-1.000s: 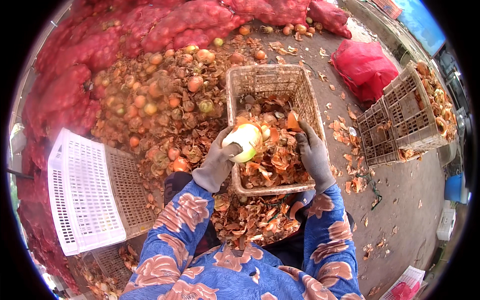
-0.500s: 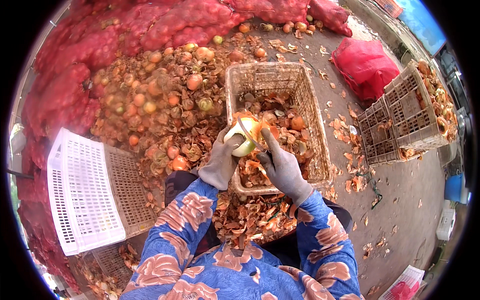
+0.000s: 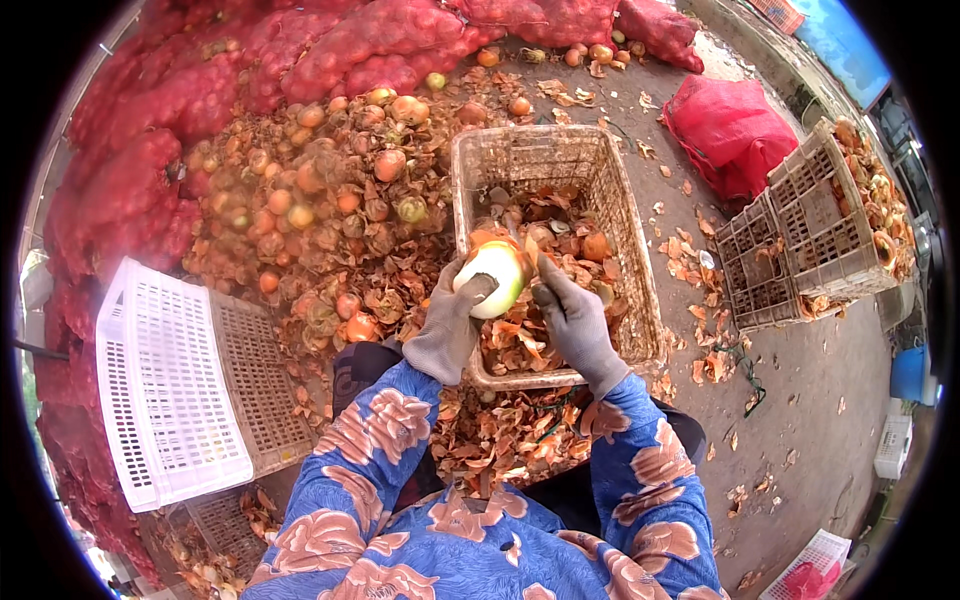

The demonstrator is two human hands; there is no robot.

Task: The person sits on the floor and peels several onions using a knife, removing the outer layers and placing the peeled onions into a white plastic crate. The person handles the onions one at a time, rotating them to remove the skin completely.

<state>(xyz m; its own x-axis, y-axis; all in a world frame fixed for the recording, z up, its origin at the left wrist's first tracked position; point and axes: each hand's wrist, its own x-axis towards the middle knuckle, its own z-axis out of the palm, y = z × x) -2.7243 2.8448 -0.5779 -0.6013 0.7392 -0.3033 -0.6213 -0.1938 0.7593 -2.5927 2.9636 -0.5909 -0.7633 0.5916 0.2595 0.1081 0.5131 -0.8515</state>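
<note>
My left hand [image 3: 447, 325], in a grey glove, is wrapped round a partly peeled onion [image 3: 500, 277]. Pale green-white flesh shows on most of it, and orange skin remains at its far side. Close against the onion's right side is my right hand [image 3: 578, 325], gloved too, with its fingers closed. A thin curved knife blade showed there a moment ago; now it is mostly hidden behind the fingers and a strip of peel [image 3: 531, 247]. Beneath both hands stands a dirty plastic crate [image 3: 645, 300] holding peelings and some onions.
Loose onions and skins [image 3: 330, 200] lie in a heap at left, backed by red mesh sacks [image 3: 370, 45]. A white crate [image 3: 170, 390] leans at the left. Peel-filled crates [image 3: 820, 220] and a red bag [image 3: 730, 135] are at right. Skins litter the floor.
The onion has turned in my left hand and shows more pale flesh. My right hand has shifted slightly right, and the blade no longer crosses the onion.
</note>
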